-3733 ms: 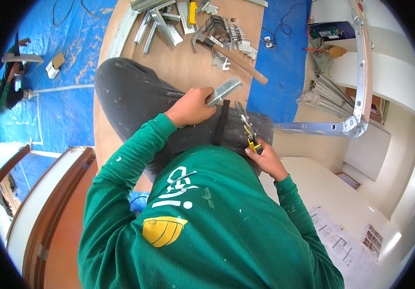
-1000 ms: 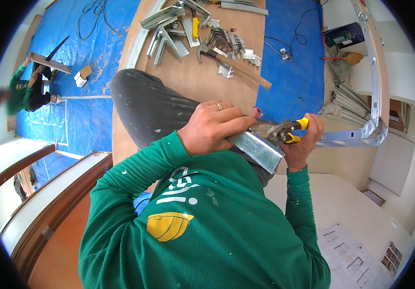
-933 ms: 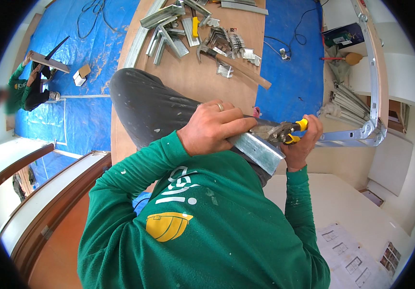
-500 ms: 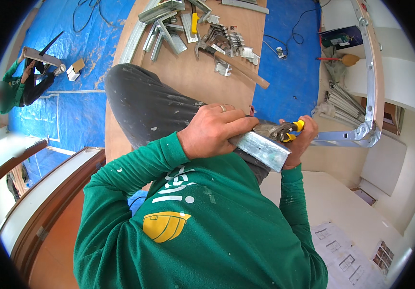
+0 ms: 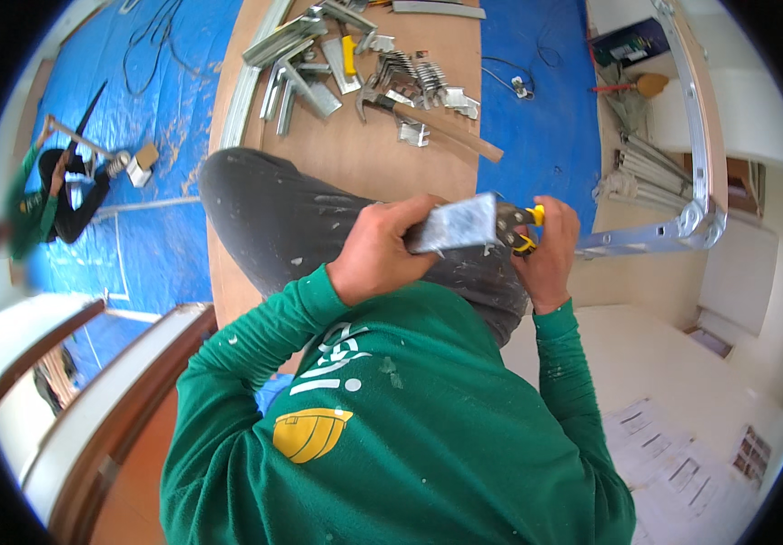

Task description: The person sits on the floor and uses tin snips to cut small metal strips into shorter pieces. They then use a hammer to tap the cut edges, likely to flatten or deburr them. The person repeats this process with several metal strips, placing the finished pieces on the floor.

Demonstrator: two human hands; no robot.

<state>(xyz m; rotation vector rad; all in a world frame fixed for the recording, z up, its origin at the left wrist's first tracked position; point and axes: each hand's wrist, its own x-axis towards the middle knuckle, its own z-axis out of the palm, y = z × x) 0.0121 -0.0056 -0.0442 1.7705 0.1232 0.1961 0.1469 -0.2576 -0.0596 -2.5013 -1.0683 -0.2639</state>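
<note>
My left hand (image 5: 382, 250) grips a short galvanized metal profile (image 5: 455, 225) over my thighs, its pale, mottled face turned up. My right hand (image 5: 550, 250) is closed around the yellow-and-black handles of metal snips (image 5: 523, 227), whose jaws lie at the right end of the profile, partly hidden behind it. Ahead of my left knee, a wooden board (image 5: 282, 136) bears a pile of metal profiles (image 5: 305, 86), a yellow-handled tool (image 5: 349, 54), several small metal brackets (image 5: 428, 77) and a claw hammer (image 5: 446, 127) with a wooden handle.
Blue sheeting (image 5: 537, 154) with cables covers the floor beside the board. A folded aluminium ladder (image 5: 705, 173) stands at right, near bundled metal tubes (image 5: 646, 173). A co-worker (image 5: 37, 200) sits at far left beside a small box (image 5: 142, 163). A wooden railing (image 5: 128, 409) is at lower left.
Since half a second ago my hands have risen slightly and shifted left, and the metal profile has tilted up at its right end. Earlier, the snips hung apart from the profile in my right hand.
</note>
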